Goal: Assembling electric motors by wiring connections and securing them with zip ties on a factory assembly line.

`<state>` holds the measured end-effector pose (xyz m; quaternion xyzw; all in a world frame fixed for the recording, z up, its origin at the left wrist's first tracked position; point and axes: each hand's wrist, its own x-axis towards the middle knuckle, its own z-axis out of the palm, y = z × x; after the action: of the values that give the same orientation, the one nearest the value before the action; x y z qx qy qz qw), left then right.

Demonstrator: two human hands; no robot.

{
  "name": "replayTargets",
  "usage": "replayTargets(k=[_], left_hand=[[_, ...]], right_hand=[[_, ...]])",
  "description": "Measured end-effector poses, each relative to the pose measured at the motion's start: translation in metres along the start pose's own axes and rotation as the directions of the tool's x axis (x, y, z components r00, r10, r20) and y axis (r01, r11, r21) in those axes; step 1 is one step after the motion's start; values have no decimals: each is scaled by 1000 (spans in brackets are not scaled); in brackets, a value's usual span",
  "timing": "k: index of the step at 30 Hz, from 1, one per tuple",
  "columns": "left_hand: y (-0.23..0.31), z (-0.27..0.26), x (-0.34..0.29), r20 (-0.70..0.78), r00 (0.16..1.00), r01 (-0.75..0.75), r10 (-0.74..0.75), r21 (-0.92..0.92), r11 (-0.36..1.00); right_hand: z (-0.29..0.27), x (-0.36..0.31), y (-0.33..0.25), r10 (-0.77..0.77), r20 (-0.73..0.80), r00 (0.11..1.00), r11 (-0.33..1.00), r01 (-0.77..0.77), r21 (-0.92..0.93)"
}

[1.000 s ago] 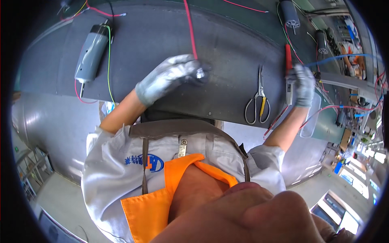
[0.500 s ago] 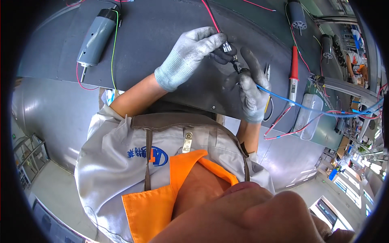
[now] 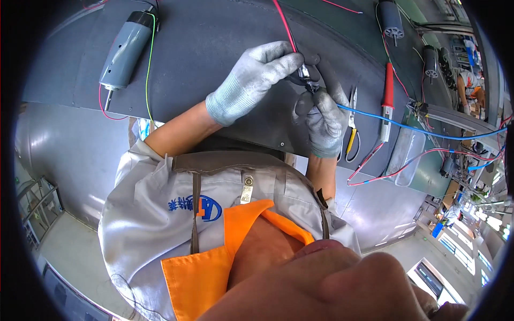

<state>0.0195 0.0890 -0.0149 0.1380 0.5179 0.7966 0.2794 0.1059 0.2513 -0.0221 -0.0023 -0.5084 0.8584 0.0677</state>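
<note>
My left hand (image 3: pixel 262 69), in a grey-coated glove, is closed around the end of a red and a black wire (image 3: pixel 285 24) coming down from the far edge. A small shiny metal-and-black piece (image 3: pixel 305 74) sits at the wire ends, between both hands' fingertips. My right hand (image 3: pixel 327 120), gloved too, is closed with its fingertips at the near end of that piece. What exactly it grips is mostly hidden by the fingers. From the right hand a blue cable or hose (image 3: pixel 396 124) runs off to the right.
Scissors with yellow-and-black handles (image 3: pixel 351 142) lie right of my right hand. Beyond them are a red-handled soldering iron (image 3: pixel 388 96) and a clear plastic tray (image 3: pixel 408 155). A grey cylindrical motor (image 3: pixel 127 53) lies at left, with other motors (image 3: pixel 392 21) at the far right.
My right hand has shifted slightly left and closer to my left hand, bringing its fingertips up to the metal piece. The blue line has straightened, and more of the scissors shows.
</note>
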Motion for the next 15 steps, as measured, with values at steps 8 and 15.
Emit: replayTargets(k=[8,15], left_hand=[[-28,-16,7,67,997,60,-45,-232,971],[-33,-38,22,22,999,-16,29,-459,888]], right_hand=[[2,8,-8,134,-13,991,991,-134,-27],[-139,-8,-88,-376,-172,911,-408,-329,-851]])
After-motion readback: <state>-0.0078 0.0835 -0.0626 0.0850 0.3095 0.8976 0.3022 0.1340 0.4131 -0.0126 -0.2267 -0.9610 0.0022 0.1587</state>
